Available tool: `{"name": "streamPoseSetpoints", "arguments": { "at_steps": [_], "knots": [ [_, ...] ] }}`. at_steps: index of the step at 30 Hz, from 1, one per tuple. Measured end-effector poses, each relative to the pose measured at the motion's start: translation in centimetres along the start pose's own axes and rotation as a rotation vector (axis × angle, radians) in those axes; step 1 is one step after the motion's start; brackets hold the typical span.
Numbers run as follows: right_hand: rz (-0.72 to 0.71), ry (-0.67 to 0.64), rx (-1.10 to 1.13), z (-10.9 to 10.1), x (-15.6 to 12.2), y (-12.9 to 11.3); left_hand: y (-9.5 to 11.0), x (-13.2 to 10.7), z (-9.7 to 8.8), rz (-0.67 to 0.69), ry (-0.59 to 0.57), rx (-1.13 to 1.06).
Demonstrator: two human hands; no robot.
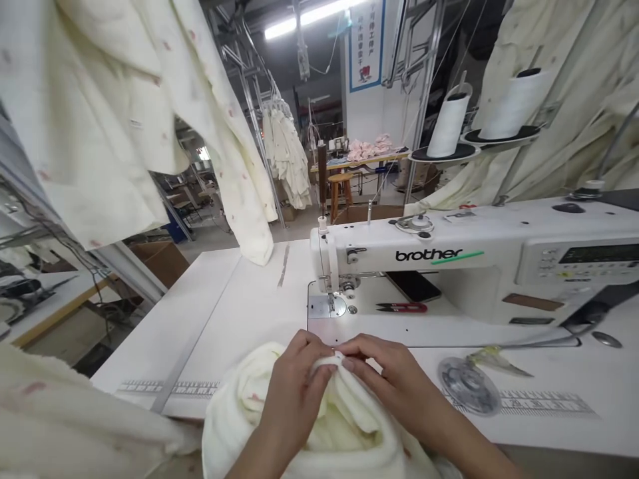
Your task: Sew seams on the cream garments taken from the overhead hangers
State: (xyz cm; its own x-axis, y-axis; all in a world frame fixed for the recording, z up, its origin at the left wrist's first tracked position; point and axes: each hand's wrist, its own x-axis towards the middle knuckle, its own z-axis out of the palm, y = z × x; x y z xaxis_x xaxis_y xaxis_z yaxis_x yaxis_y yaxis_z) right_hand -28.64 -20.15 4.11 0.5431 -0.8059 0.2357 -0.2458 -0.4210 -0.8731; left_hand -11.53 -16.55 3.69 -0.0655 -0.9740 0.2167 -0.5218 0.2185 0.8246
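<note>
A cream fleece garment (pixel 369 459) lies bunched at the table's front edge, below the sewing machine (pixel 479 233). My left hand (pixel 304 372) pinches a folded edge of it between thumb and fingers. Close beside it, my right hand (pixel 379 369) grips the same edge, the fingertips of both hands almost meeting. The pinched fold sits just in front of the needle plate (pixel 327 307), apart from the presser foot. Part of the fold is hidden under my fingers.
Thread snips (pixel 402 308) and a black phone (pixel 413 286) lie on the machine bed. Right of my hands are a clear round disc (pixel 468 384) and a printed ruler strip (pixel 544 403). Cream garments (pixel 114 120) hang at the left; thread cones (pixel 449 125) stand behind the machine.
</note>
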Motion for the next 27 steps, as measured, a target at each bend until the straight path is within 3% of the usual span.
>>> {"name": "streamPoseSetpoints", "arguments": {
  "at_steps": [3,5,7,10,15,17,19,22,24,27],
  "knots": [
    [0.048,-0.024,-0.101,-0.3,0.2,-0.5,0.1,-0.2,0.0,0.021,-0.038,0.057],
    [0.103,-0.096,-0.025,-0.7,0.6,-0.4,0.0,-0.3,-0.1,0.063,-0.09,0.068],
    [0.202,-0.225,0.222,-0.9,1.3,-0.1,-0.2,-0.5,-0.2,0.096,-0.106,0.041],
    [0.383,-0.45,0.661,-0.4,2.5,1.1,-0.4,-0.8,-0.2,0.141,-0.03,0.002],
    [0.678,-0.577,1.18,2.1,3.1,3.2,-0.8,-1.5,0.3,0.278,0.061,0.007],
    [0.707,-0.653,1.289,2.6,2.8,3.5,-1.0,-1.7,0.5,0.294,0.082,-0.003],
    [0.614,-0.58,1.244,2.6,2.3,3.0,-1.3,-1.8,0.6,0.227,0.147,-0.031],
    [0.293,-0.189,0.879,2.2,0.9,1.2,-1.7,-1.6,0.8,0.093,0.276,-0.037],
    [0.143,0.003,0.538,2.2,-0.2,-0.1,-1.9,-1.5,1.0,0.086,0.327,0.007],
    [0.14,0.097,0.102,2.5,-1.0,-1.3,-1.8,-1.2,1.4,0.135,0.358,0.051]
  ]
}}
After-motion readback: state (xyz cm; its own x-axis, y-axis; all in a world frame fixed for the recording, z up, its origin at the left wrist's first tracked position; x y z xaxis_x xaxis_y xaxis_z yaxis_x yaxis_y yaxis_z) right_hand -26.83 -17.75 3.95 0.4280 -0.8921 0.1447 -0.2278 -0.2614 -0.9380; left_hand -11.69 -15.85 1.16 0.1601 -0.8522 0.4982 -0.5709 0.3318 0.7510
